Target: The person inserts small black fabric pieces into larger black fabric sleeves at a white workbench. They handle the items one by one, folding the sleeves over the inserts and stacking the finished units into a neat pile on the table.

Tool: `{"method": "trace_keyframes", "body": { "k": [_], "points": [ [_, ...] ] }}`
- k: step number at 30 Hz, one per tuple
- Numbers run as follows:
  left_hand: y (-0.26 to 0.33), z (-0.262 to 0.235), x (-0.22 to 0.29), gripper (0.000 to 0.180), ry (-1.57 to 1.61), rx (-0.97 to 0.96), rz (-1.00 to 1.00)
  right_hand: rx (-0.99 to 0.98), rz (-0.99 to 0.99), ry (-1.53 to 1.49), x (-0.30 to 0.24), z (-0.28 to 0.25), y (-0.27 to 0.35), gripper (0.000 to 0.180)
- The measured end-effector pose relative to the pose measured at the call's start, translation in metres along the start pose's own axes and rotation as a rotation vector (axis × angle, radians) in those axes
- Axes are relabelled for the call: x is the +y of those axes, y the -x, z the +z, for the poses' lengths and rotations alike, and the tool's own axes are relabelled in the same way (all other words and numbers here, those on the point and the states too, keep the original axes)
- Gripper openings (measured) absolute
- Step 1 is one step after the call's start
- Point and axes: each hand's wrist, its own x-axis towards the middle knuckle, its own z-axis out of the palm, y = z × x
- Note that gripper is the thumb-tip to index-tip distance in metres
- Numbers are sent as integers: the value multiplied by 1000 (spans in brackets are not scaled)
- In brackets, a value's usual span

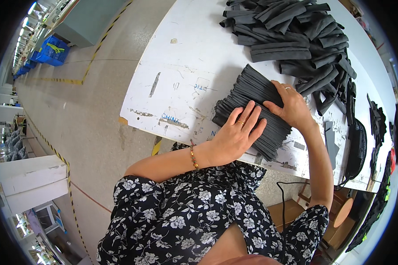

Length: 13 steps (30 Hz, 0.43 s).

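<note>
A tight row of dark grey folded fabric strips point(254, 85) lies on the white table, its many thin edges packed side by side. My left hand point(239, 138) rests flat across the near-left part of the row, fingers spread and a ring on one of them. At the row's right side is my right hand point(295, 107), also ringed. Its thumb lies on top of the strips, apart from the forefinger, which reaches along the far edge; the other fingers are partly hidden. Beyond the hands, a loose heap of similar dark grey fabric pieces point(281, 53) covers the table's far right.
The white table point(163, 66) has worn patches and blue lettering. Right of my right arm lie a flat grey piece point(331, 143) and a black rounded object point(356, 148). A black cable point(292, 182) hangs below the table's edge. Blue crates point(52, 52) stand on the floor far left.
</note>
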Motion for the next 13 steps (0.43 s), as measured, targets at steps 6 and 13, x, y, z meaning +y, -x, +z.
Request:
{"method": "trace_keyframes", "body": {
  "k": [6, 13],
  "points": [
    [0, 0, 0, 54, -6, 18, 2, -51, 5, -19, -4, -2, -1, 65],
    [-3, 20, -11, 59, 5, 75, -43, -130, 36, -106, -7, 2, 9, 67]
  ]
}}
